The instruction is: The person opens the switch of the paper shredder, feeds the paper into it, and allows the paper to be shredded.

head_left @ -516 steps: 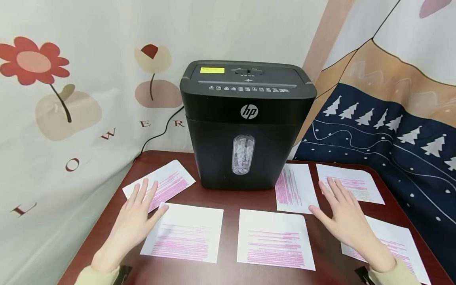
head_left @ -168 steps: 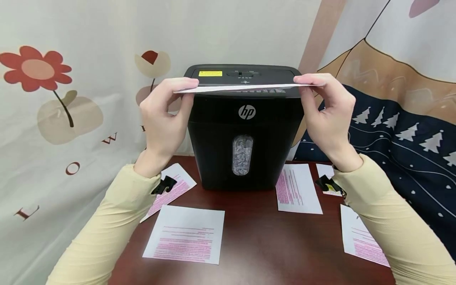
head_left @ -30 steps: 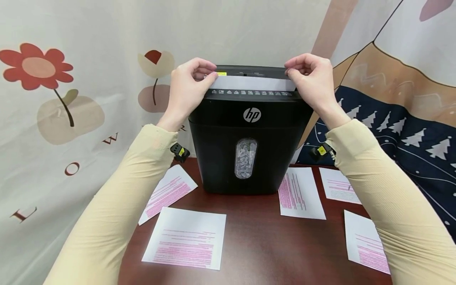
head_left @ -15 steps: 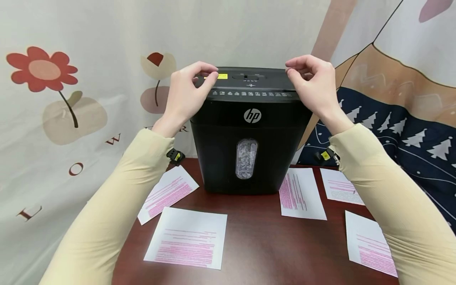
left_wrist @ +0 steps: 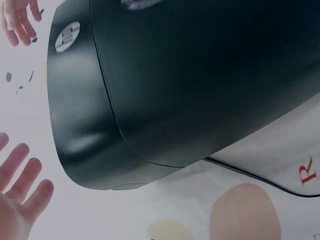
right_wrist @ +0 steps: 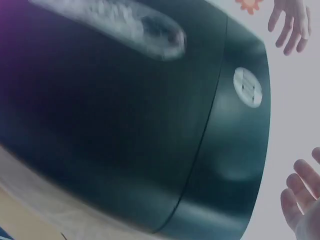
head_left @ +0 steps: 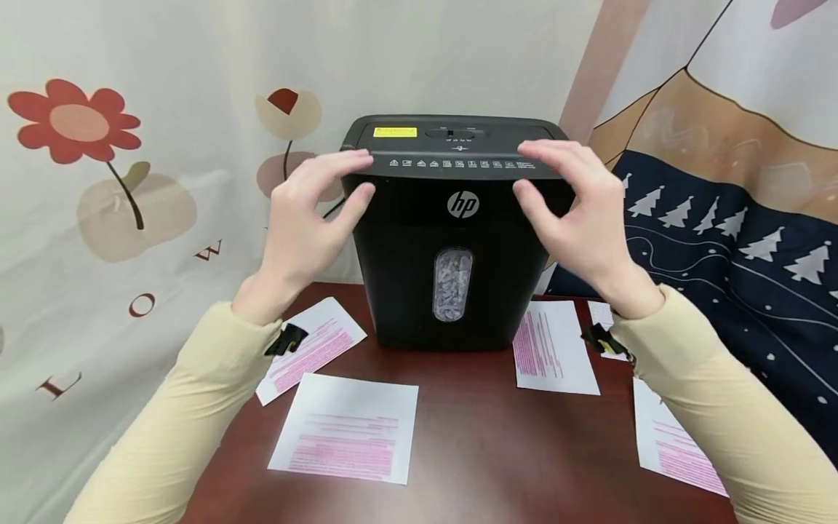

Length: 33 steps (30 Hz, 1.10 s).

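A black HP paper shredder [head_left: 406,269] stands upright at the back of the table, its small front window [head_left: 452,284] showing shredded paper inside. In front of its upper left corner hovers my left hand [head_left: 304,215], thumb and fingers apart with nothing between them. My right hand [head_left: 579,207] mirrors it at the upper right corner, also holding nothing. The shredder's top slot shows no sheet. Both wrist views show the shredder's dark front, with the fingers of the left hand [left_wrist: 22,185] and right hand [right_wrist: 302,195] spread apart beside it.
Printed sheets with pink lines lie on the brown table [head_left: 484,429]: one front left [head_left: 343,429], one behind it [head_left: 321,342], one right of the shredder [head_left: 556,349], and others at far right [head_left: 674,444], partly under my right arm. A black cord [left_wrist: 260,177] runs behind the shredder.
A front sheet left the table, was held over the shredder, and went down into its slot. In the last half second both hands have drawn back and lower, fingers spreading apart.
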Motion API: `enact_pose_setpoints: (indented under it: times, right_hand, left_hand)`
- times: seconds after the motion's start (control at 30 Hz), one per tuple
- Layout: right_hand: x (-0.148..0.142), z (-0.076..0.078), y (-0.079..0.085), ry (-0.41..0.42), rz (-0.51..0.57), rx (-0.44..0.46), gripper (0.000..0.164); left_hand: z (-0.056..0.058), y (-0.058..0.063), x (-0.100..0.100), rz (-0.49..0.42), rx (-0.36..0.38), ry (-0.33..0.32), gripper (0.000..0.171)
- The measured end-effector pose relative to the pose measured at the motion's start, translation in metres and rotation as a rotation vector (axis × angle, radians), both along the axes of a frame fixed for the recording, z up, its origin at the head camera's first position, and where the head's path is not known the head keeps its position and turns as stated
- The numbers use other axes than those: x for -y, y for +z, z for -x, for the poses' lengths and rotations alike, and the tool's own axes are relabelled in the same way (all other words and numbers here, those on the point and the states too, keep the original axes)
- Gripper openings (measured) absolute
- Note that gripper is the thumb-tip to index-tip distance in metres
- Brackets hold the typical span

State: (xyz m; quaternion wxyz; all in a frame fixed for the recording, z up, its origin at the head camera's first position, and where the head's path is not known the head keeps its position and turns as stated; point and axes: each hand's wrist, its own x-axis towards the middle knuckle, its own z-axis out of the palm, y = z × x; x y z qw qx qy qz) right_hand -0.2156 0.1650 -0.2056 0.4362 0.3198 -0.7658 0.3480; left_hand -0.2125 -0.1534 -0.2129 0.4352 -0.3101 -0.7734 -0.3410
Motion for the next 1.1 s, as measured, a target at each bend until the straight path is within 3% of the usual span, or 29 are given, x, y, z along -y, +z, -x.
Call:
enact_pose_setpoints:
  times: [0.2,0.47,0.8,1.1]
  right_hand:
    - [0.010,-0.022,-0.029,0.080,-0.106,0.022,0.041]
    - [0.028,-0.039,-0.074,0.135,-0.235,0.155,0.055]
    - [0.046,-0.048,-0.128,0.129,-0.370,0.298,0.063]
    - [0.067,-0.053,-0.171,0.116,-0.548,0.471,0.068]
  left_hand:
    - [-0.024,-0.024,0.011,0.045,0.026,0.004,0.032]
    - [-0.043,-0.063,0.031,0.143,0.133,0.000,0.044]
    - [-0.054,-0.113,0.050,0.309,0.340,0.083,0.045]
    - [-0.058,-0.154,0.069,0.410,0.526,0.117,0.042]
